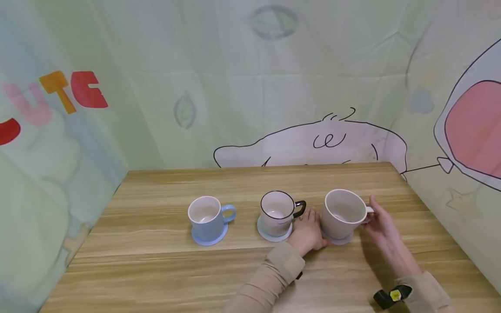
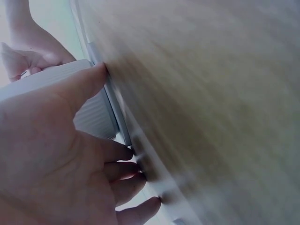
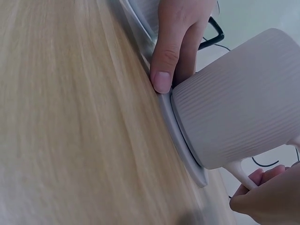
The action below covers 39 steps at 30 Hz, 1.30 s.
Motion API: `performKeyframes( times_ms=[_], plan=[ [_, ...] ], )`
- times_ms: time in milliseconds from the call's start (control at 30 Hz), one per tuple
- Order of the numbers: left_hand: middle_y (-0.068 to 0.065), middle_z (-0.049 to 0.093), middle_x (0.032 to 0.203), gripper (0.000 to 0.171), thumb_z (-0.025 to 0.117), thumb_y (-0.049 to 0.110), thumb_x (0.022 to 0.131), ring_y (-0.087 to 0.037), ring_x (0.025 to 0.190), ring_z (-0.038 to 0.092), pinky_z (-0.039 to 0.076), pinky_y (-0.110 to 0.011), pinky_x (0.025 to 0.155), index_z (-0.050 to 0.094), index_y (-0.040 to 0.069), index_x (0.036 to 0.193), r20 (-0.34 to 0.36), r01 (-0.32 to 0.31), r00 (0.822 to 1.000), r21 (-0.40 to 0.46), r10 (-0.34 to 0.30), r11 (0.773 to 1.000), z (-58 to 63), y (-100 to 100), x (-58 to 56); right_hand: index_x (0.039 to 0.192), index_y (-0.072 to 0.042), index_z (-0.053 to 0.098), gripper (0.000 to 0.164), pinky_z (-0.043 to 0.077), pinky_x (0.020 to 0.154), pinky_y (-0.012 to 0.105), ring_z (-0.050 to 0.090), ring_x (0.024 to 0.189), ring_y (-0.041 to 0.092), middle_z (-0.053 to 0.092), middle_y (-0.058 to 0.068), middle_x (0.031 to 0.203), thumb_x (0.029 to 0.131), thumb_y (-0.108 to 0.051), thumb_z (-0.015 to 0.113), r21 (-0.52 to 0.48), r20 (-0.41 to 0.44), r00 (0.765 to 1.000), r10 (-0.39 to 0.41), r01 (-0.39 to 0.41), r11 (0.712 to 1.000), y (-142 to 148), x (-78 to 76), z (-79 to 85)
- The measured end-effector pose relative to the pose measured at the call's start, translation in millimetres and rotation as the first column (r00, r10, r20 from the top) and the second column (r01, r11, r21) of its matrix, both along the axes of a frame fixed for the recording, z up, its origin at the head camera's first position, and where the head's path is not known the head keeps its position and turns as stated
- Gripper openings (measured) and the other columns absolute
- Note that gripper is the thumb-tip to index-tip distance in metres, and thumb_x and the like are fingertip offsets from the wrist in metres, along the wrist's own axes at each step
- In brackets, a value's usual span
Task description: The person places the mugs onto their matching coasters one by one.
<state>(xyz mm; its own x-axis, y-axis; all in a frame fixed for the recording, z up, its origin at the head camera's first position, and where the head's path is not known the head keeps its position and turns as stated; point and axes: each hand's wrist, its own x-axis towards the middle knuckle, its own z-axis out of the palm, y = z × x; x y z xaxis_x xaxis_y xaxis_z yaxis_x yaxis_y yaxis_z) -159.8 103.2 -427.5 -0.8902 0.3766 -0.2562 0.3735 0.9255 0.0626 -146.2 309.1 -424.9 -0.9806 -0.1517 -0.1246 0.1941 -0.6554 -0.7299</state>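
Note:
On the right of the table, a large whitish mug with ribbed sides (image 1: pixel 332 224) stands upright over a grey round coaster (image 3: pixel 180 145). My right hand (image 1: pixel 383 228) grips the mug's handle from the right. Beside the mug's left side, my left hand (image 1: pixel 307 234) rests low with fingers spread. In the right wrist view its thumb (image 3: pixel 162 82) touches the coaster's edge; the left wrist view has the other fingertips (image 2: pixel 152 204) down at the table surface. A white mug with a black rim and handle (image 1: pixel 274 226) stands on its own light coaster (image 1: pixel 270 237), just left of that hand.
Farther left, a blue mug with a white inside (image 1: pixel 209 229) sits on a blue coaster (image 1: pixel 209 242), its handle pointing right. The wooden table (image 1: pixel 164 278) ends against a printed cloth backdrop (image 1: pixel 156 87) behind and at both sides.

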Motion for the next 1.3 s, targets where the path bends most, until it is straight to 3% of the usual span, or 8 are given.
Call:
performKeyframes(
  times_ms=[433, 633, 833, 1000, 1100, 1300],
  plan=[
    [0.005, 0.021, 0.161, 0.089, 0.057, 0.068, 0.082, -0.008, 0.149, 0.018, 0.030, -0.029, 0.115, 0.028, 0.022, 0.152, 0.014, -0.008, 1.000, -0.043, 0.008, 0.999, 4.4, 1, 1.0, 0.063, -0.014, 0.053, 0.047, 0.033, 0.065, 0.017, 0.045, 0.061, 0.008, 0.051, -0.007, 0.058, 0.103, -0.034, 0.037, 0.031, 0.000, 1.000, -0.008, 0.008, 0.999, 0, -0.1, -0.9],
    [0.005, 0.023, 0.161, 0.089, 0.059, 0.067, 0.082, -0.009, 0.148, 0.021, 0.032, -0.029, 0.114, 0.029, 0.020, 0.152, 0.004, -0.013, 1.000, -0.040, 0.013, 0.999, 7.7, 1, 2.3, 0.059, -0.018, 0.052, 0.049, 0.033, 0.062, 0.015, 0.041, 0.056, 0.005, 0.047, -0.011, 0.054, 0.104, -0.027, 0.035, 0.195, -0.032, 0.996, -0.086, 0.091, 0.977, -5, -1.4, -0.2],
    [0.005, 0.023, 0.160, 0.089, 0.056, 0.069, 0.082, -0.009, 0.148, 0.021, 0.033, -0.029, 0.113, 0.030, 0.021, 0.152, -0.016, -0.002, 1.000, -0.078, 0.000, 0.997, 5.3, 2, 2.4, 0.059, -0.020, 0.060, 0.048, 0.039, 0.063, 0.015, 0.047, 0.055, 0.002, 0.053, -0.013, 0.057, 0.103, -0.018, 0.041, 0.377, -0.041, 0.978, -0.206, 0.206, 0.903, -12, -2.1, 4.3],
    [0.004, 0.025, 0.160, 0.088, 0.055, 0.069, 0.082, -0.010, 0.148, 0.022, 0.034, -0.029, 0.113, 0.031, 0.020, 0.151, -0.033, 0.007, 0.999, -0.086, -0.010, 0.996, 2.3, 3, 1.7, 0.063, -0.026, 0.066, 0.043, 0.047, 0.064, 0.015, 0.055, 0.058, 0.001, 0.060, -0.014, 0.061, 0.100, -0.018, 0.047, 0.563, -0.054, 0.954, -0.296, 0.274, 0.780, -13, -2.6, 4.6],
    [0.003, 0.027, 0.159, 0.087, 0.055, 0.069, 0.082, -0.011, 0.147, 0.024, 0.034, -0.028, 0.112, 0.033, 0.019, 0.150, -0.048, 0.016, 0.999, -0.086, -0.020, 0.996, 2.7, 3, 2.3, 0.064, -0.030, 0.067, 0.041, 0.047, 0.067, 0.013, 0.057, 0.062, -0.001, 0.061, -0.016, 0.062, 0.100, -0.022, 0.049, 0.648, -0.083, 0.950, -0.302, 0.281, 0.708, -11, -1.9, 4.9],
    [0.001, 0.030, 0.158, 0.085, 0.057, 0.067, 0.082, -0.012, 0.146, 0.027, 0.035, -0.026, 0.111, 0.036, 0.017, 0.149, -0.070, 0.028, 0.997, -0.077, -0.034, 0.997, 4.4, 3, 4.9, 0.069, -0.034, 0.066, 0.030, 0.044, 0.076, 0.015, 0.055, 0.073, -0.004, 0.062, -0.021, 0.069, 0.097, -0.032, 0.054, 0.727, -0.138, 0.951, -0.277, 0.287, 0.624, -5, 0.1, 4.8]
  ],
)
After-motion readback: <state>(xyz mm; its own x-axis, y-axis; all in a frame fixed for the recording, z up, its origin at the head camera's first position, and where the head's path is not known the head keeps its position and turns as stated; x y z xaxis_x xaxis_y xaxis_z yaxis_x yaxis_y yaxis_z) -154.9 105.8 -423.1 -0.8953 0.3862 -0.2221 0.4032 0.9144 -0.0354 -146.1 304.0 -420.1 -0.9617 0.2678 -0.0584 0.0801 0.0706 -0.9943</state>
